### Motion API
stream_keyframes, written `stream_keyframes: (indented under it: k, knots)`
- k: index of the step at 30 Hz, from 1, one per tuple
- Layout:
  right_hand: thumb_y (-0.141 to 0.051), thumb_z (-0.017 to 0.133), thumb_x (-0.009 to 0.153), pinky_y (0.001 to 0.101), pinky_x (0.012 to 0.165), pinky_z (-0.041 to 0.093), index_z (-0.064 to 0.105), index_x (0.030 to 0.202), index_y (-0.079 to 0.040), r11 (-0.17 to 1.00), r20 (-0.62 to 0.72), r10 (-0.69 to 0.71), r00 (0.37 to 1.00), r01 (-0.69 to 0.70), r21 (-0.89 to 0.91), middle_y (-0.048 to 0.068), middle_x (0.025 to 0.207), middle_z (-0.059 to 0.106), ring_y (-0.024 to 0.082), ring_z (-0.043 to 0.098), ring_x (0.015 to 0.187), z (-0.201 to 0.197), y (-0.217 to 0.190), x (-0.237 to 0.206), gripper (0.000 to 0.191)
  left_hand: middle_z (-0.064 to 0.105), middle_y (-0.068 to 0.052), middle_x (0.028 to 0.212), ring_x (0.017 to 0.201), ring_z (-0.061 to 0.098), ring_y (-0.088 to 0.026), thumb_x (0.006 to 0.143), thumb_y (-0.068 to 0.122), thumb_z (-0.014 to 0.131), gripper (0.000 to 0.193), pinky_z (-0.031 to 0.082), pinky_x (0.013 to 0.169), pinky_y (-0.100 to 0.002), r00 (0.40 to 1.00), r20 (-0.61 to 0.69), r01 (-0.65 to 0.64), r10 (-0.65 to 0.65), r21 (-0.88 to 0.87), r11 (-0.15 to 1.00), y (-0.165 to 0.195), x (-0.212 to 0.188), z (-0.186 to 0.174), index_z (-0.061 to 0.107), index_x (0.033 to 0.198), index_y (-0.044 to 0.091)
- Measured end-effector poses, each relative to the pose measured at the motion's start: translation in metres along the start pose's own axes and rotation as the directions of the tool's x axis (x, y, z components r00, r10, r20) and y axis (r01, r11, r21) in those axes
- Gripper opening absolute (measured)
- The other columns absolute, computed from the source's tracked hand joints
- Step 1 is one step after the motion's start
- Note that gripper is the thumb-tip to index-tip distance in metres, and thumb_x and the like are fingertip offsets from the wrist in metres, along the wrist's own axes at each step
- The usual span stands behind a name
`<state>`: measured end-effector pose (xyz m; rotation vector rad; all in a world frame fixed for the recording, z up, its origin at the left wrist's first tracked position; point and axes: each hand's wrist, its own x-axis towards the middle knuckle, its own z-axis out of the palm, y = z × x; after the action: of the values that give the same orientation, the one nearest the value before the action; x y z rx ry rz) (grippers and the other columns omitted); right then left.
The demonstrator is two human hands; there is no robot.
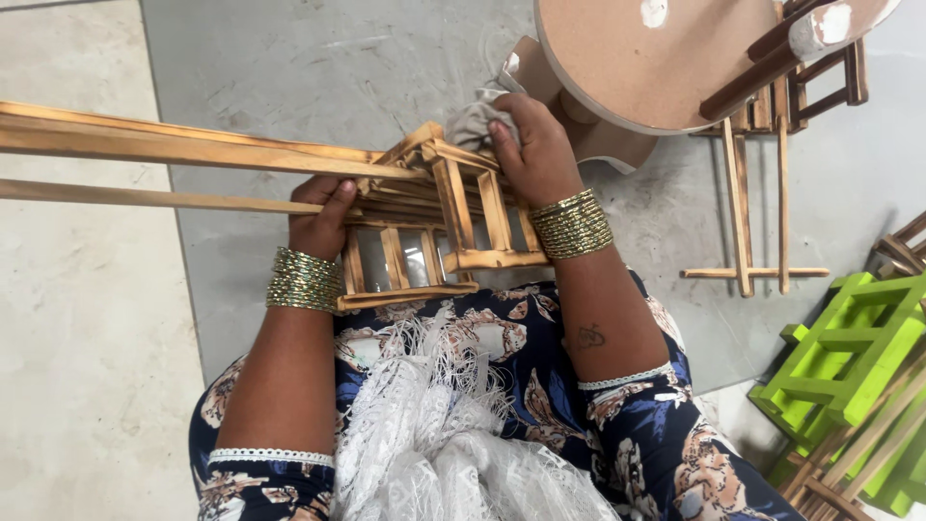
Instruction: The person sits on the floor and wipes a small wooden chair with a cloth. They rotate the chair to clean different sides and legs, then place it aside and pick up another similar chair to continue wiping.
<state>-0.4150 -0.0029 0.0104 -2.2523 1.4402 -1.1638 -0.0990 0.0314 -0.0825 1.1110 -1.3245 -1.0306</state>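
The left hand (321,217) was closed around the side of a small slatted frame of scorched brown wood (439,227), thumb lying along a rail. The frame rested on the person's lap, its long legs running off to the left. The right hand (533,150) pressed a crumpled grey cloth (475,121) against the frame's top corner, fingers curled over it (stacked bangles on both wrists). A round fibreboard stool (637,58) stood just beyond.

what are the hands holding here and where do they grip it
Left hand grips the slatted brown wooden frame at its left side. Right hand presses a grey cloth onto its top.
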Motion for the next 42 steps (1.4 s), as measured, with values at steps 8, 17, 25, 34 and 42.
stream_keyframes:
  k: [8,17,25,34,42]
  knots:
    - [-0.022,0.057,0.104,0.0330,0.081,0.056,0.062,0.121,-0.008,0.223,0.183,0.461,0.869,-0.312,0.924,0.010,0.107,0.071,0.019,0.069,0.092,-0.005,0.019,0.001,0.023,0.072,-0.005,0.103,0.098,0.064,-0.014,0.102,0.016,0.062,0.023,0.051,0.091,-0.031,0.999,0.029,0.030,-0.029,-0.025,0.999,-0.001,-0.001,-0.003,0.072,0.113,-0.002]
    - [-0.007,0.076,0.086,0.0322,0.095,0.049,0.062,0.096,-0.005,0.938,0.088,0.148,0.985,-0.168,0.302,0.004,0.100,0.060,0.019,0.061,0.102,-0.003,-0.001,-0.002,0.018,0.065,-0.019,0.125,0.117,0.063,-0.028,0.090,0.058,0.074,0.076,0.050,0.099,-0.041,0.921,-0.203,0.386,-0.333,0.357,0.851,0.007,0.019,-0.016,0.056,0.134,-0.001]
    - [0.000,0.071,0.085,0.0365,0.104,0.049,0.061,0.101,-0.004,0.966,-0.293,0.123,0.948,-0.046,0.255,0.013,0.120,0.062,0.027,0.062,0.115,0.022,-0.019,-0.017,0.019,0.065,-0.023,0.128,0.114,0.067,-0.036,0.071,0.015,0.086,0.119,0.057,0.097,-0.045,0.839,-0.183,0.480,-0.513,-0.194,0.855,0.085,0.000,-0.018,0.006,0.158,0.012]
    - [-0.001,0.070,0.076,0.0414,0.104,0.050,0.060,0.093,-0.007,0.962,-0.409,-0.142,0.901,0.222,0.156,0.019,0.125,0.056,0.033,0.059,0.116,0.048,-0.028,-0.035,0.021,0.035,-0.009,0.161,0.130,0.050,-0.032,0.086,0.016,0.087,0.101,0.049,0.112,-0.055,0.995,-0.104,-0.099,0.001,-0.939,0.329,0.086,-0.023,0.016,0.019,0.158,0.038]
    - [-0.004,0.065,0.084,0.0456,0.105,0.050,0.068,0.114,-0.008,0.979,-0.059,0.029,0.998,-0.017,0.203,0.020,0.127,0.055,0.036,0.060,0.119,0.068,-0.060,-0.042,0.031,0.037,-0.010,0.160,0.150,0.043,-0.031,0.101,0.045,0.067,0.063,0.042,0.127,-0.055,0.967,-0.254,-0.224,-0.022,-0.887,0.403,0.065,-0.022,0.008,0.037,0.146,0.012]
